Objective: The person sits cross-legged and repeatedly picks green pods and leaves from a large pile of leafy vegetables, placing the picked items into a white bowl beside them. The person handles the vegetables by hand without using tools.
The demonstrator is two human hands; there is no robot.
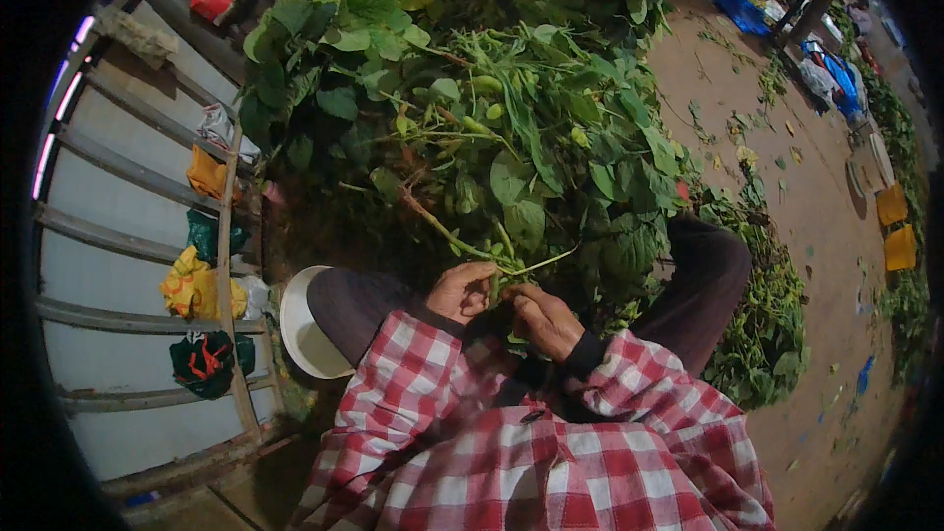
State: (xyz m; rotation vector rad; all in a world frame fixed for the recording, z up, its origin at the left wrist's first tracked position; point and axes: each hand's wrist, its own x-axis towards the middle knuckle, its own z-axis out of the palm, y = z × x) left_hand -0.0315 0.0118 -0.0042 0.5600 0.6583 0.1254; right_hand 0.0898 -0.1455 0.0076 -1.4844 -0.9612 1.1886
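Observation:
A large heap of leafy green bean plants (523,210) with plump pods lies before me. My left hand (463,291) pinches a cut plant stem (435,225), whose brownish root end points up and left. A few green pods (504,237) hang on this stem just above my fingers. Close beside it, my right hand (546,321) has its thumb and fingers drawn together at the lower part of the same plant. What exactly lies between those right fingertips is partly hidden. A loose green pod (487,82) shows higher in the heap.
By my left knee stands a white bucket (291,310). A metal rack (228,287) along the left wall carries several bags, one of them yellow (193,287). Stripped plants (767,310) lie on the floor right of my knee. Farther right are blue plastic (731,6) and orange objects (898,247).

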